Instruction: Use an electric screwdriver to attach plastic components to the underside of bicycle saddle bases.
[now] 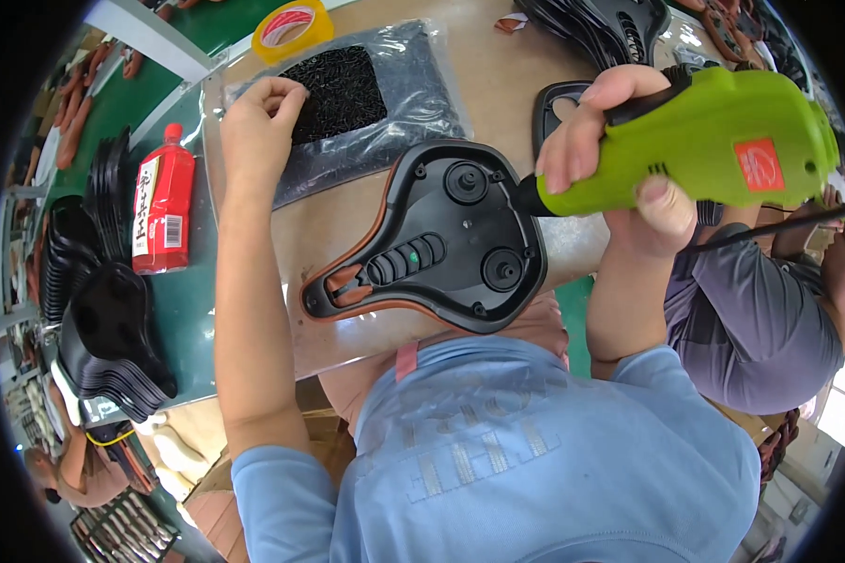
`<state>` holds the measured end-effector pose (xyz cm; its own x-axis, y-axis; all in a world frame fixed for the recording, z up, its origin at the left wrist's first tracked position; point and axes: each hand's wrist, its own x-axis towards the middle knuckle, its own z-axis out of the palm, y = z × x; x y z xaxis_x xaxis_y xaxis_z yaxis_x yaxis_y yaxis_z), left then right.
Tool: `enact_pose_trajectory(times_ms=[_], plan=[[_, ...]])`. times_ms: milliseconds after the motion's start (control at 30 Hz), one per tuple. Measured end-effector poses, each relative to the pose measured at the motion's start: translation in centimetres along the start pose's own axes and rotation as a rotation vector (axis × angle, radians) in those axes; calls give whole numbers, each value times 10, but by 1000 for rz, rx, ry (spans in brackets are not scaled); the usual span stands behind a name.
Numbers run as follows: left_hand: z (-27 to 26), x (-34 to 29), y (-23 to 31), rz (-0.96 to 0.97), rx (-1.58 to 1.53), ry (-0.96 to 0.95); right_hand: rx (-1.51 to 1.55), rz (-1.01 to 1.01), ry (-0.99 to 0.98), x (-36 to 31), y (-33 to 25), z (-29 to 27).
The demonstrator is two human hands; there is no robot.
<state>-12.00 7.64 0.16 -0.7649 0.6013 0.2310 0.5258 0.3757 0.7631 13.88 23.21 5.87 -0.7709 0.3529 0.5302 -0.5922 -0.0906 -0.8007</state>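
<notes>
A bicycle saddle (451, 267) lies upside down on the table in front of me, its black plastic underside up and a brown edge showing. My right hand (575, 150) is wrapped round a green electric screwdriver (714, 141). The tool's black nose points left at the saddle's right rim; I cannot tell whether its bit touches. Above and left of the saddle, my left hand (261, 122) is closed in a pinch at the edge of a pile of small black screws (343, 94). Whatever the fingertips hold is too small to make out. The screws lie on a clear plastic bag (413, 84).
Yellow tape (291, 30) sits at the far edge. A red bottle (164, 202) stands left of my forearm, near stacked black saddle shells (113, 328). More black saddle parts (601, 28) lie at the far right. A cable (770, 228) trails right, near a seated person (760, 319).
</notes>
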Motion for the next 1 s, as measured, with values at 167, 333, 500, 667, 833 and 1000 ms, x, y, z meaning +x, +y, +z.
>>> enact_pose_trajectory(times_ms=[167,333,500,667,833,1000], plan=[[-2,-48,45,-164,-884,-290,-116,1,-5,-6,-4,7],[23,-121,75,-299,-1301,-496,176,-112,49,7,-22,4],[32,-138,81,-194,-1291,-440,607,-106,-65,23,-39,-2],[29,-139,87,-103,-1043,-388,510,-86,-67,20,-36,2],[28,-141,86,-88,-927,-327,484,-105,-93,18,-32,3],[28,-140,91,-85,-815,-309,400,-211,-170,16,-27,9]])
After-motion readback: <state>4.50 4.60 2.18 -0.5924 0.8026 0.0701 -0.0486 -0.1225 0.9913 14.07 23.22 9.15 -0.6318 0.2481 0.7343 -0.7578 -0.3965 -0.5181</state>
